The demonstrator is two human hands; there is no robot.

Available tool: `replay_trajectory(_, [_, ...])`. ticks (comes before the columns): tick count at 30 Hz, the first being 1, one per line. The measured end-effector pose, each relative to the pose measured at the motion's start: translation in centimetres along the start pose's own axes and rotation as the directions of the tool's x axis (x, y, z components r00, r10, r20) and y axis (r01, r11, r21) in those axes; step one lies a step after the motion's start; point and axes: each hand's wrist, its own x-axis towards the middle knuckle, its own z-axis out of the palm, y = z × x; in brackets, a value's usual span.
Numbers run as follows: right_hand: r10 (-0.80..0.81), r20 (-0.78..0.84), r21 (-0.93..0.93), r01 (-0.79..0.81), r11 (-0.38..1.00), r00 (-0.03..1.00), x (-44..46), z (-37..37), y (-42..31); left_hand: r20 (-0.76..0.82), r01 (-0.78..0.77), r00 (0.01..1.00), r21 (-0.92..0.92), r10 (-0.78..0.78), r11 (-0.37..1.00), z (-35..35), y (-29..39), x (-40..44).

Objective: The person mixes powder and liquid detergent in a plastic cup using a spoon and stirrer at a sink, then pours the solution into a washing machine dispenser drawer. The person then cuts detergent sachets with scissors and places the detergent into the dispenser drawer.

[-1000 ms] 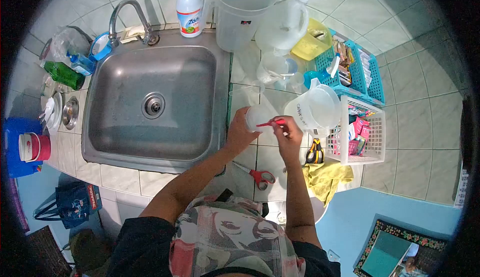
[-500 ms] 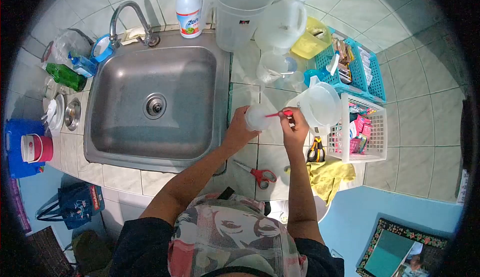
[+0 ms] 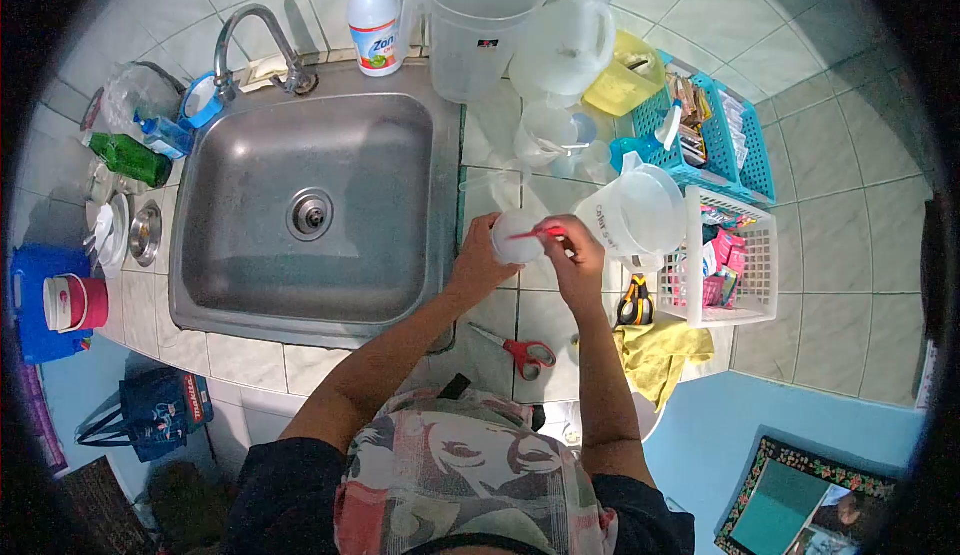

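A small translucent white cup [image 3: 512, 243] is held over the counter by my left hand [image 3: 480, 265], fingers wrapped round its left side. My right hand [image 3: 575, 260] pinches a thin red utensil [image 3: 540, 234] whose tip reaches over the cup's opening. Whether that tip is a spoon or a plain stick is too small to tell, and the cup's contents do not show clearly. Close below the cup lie red-handled scissors [image 3: 530, 357] on the tiles. To the right of my right hand stands a translucent pitcher [image 3: 640, 217] with dark writing on it.
A steel sink [image 3: 305, 285] takes up the left side. Along the back stand a white bottle [image 3: 375, 30], a large clear bucket [image 3: 485, 40] and a plastic jug [image 3: 565, 50]. Blue [image 3: 755, 180] and white [image 3: 765, 275] baskets, yellow-black scissors [image 3: 635, 302] and a yellow cloth [image 3: 660, 355] sit right.
My right hand has moved left, bringing the red utensil further over the cup. My left hand and the cup stay nearly where they were.
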Motion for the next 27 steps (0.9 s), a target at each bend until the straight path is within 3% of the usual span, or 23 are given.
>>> replay_trajectory(3, [0.021,0.015,-0.030,-0.021,0.999,1.000,0.0,-1.0,-0.5,-0.002,0.020,1.000,-0.011,-0.020,1.000,0.1,-0.1,0.0])
replay_trajectory(4, [0.130,-0.028,-0.104,-0.132,0.986,0.991,0.1,-1.2,-0.9,-0.006,0.031,0.999,-0.014,-0.031,0.999,0.2,-0.1,0.0])
replay_trajectory(7, [-0.028,-0.077,-0.064,0.023,0.998,0.997,0.6,0.0,-0.3,-0.012,0.044,0.999,-0.012,-0.045,0.999,0.0,0.3,-0.1])
replay_trajectory(11, [-0.023,0.092,-0.072,0.030,0.997,0.996,-0.1,-0.8,-0.6,-0.013,0.039,0.999,0.017,-0.039,0.999,0.0,0.4,0.0])
replay_trajectory(15, [0.014,-0.135,-0.168,-0.037,0.985,0.991,0.6,-0.9,-0.5,-0.024,0.026,0.999,0.009,-0.025,1.000,0.4,-0.2,0.0])
replay_trajectory(19, [-0.061,0.071,-0.038,0.064,0.997,0.996,0.0,-0.3,-0.7,0.001,0.011,1.000,0.004,-0.011,1.000,0.4,-1.0,0.1])
replay_trajectory(20, [-0.064,0.092,-0.078,0.072,0.994,0.994,0.0,-0.7,-0.6,0.003,0.027,1.000,0.019,-0.027,0.999,0.2,-0.2,0.1])
replay_trajectory(23, [0.125,-0.054,-0.093,-0.130,0.987,0.991,0.2,-1.8,-0.7,-0.010,0.001,1.000,0.065,0.000,0.998,0.3,-0.3,0.0])
replay_trajectory(24, [0.076,-0.121,-0.157,-0.094,0.983,0.990,0.5,-1.6,-0.6,-0.019,-0.023,1.000,0.084,0.024,0.996,0.4,-0.5,0.1])
replay_trajectory(27, [-0.107,-0.037,-0.130,0.101,0.986,0.994,0.4,-0.3,-0.3,-0.018,0.014,1.000,0.029,-0.013,0.999,0.4,-0.7,0.0])
